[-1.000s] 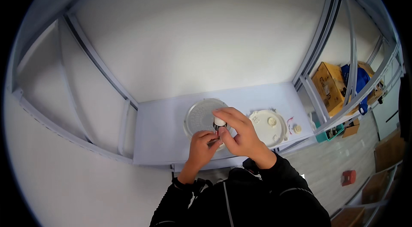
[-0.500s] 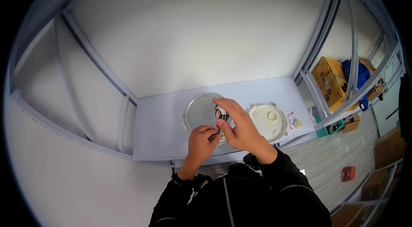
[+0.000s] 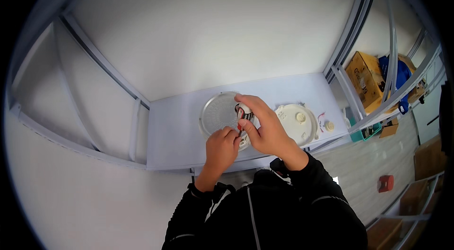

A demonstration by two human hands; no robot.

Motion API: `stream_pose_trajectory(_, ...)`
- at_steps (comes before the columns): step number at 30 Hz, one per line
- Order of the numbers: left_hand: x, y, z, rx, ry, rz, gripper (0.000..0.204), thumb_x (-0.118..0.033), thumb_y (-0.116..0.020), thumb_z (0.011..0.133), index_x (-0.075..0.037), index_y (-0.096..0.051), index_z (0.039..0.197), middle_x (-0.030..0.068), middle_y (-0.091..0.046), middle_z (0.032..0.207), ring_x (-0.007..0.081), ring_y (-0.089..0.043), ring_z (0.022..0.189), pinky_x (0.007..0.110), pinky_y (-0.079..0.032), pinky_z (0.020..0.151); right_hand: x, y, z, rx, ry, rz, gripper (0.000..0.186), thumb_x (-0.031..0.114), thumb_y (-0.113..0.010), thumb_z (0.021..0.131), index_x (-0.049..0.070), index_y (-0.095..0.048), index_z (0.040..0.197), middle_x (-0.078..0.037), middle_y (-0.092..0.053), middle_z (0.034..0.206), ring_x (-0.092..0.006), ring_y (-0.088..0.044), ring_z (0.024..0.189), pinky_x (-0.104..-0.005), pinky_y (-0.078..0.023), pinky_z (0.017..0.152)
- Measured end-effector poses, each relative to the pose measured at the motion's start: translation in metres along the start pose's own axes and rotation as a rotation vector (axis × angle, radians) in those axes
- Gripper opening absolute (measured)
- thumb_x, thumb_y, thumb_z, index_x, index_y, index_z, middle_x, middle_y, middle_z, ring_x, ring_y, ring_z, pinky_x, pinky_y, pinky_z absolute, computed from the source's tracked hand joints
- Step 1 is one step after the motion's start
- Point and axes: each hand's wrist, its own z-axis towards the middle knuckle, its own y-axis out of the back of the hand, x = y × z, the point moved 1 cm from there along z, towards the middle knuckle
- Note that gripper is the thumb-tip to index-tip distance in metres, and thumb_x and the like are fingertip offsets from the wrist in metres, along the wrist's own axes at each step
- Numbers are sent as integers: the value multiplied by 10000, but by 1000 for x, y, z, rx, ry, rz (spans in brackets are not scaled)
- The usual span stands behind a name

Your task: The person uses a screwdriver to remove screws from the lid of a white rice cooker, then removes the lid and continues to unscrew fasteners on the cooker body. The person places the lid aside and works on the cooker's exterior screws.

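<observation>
My right hand [image 3: 268,134] is wrapped around a screwdriver [image 3: 245,114] with a stubby white, black and red handle, its thumb along the near side. Below the handle, the fingers of my left hand [image 3: 221,151] pinch around the lower end of the tool; the tip is hidden by them. Under both hands lies a round, greyish dish [image 3: 215,114] with a ringed pattern and a raised rim. Part of a white piece [image 3: 244,144] shows at its near right, mostly covered. To the right rests a round white plastic base [image 3: 302,133] bearing a cream knob-like part [image 3: 300,117].
On the white table [image 3: 172,129], a small cream round part [image 3: 329,126] and thin red wires [image 3: 321,118] lie near the right edge. Metal frame posts [image 3: 347,27] stand at the sides. Beyond are a cardboard box [image 3: 365,79], a teal bin [image 3: 366,132] and a red stool [image 3: 386,184].
My left fingers have closed in higher around the lower end of the screwdriver. The view has shifted slightly; the things on the table keep their places.
</observation>
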Motion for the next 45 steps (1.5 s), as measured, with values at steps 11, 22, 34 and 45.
stream_pose_trajectory(11, -8, -1, 3, 85, -14, 149, 143, -146, -773, 894, -56, -668, 931, 76, -621, 978, 310, -659, 898, 440, -542, 757, -7, 7, -4, -42, -80, 89, 537, 12, -692, 972, 30, -547, 1489, -209, -635, 1409, -403, -634, 1255, -425, -514, 1069)
stream_pose_trajectory(22, -3, 10, 7, 222, -33, 94, 123, -180, -768, 914, -86, -692, 939, 23, -664, 1008, 280, -683, 919, 431, -582, 722, -15, 21, -6, -188, -76, 106, 515, 20, -698, 974, 24, -566, 1472, -206, -655, 1371, -364, -665, 1215, -404, -526, 1043)
stream_pose_trajectory(34, -6, 8, 16, 240, 117, 75, 103, -158, -774, 901, -84, -708, 872, 52, -672, 955, 303, -678, 934, 447, -577, 744, -18, 31, -14, -189, -46, 141, 547, 21, -677, 1035, 4, -472, 1542, -211, -604, 1425, -297, -669, 1257, -416, -554, 1048)
stream_pose_trajectory(45, -1, 6, 8, 193, 258, -199, 111, -95, -793, 884, -33, -716, 934, 91, -689, 1002, 325, -679, 953, 434, -558, 795, -18, 28, -22, -87, -71, 134, 548, 38, -682, 1039, 12, -473, 1544, -206, -591, 1436, -275, -658, 1251, -408, -572, 1024)
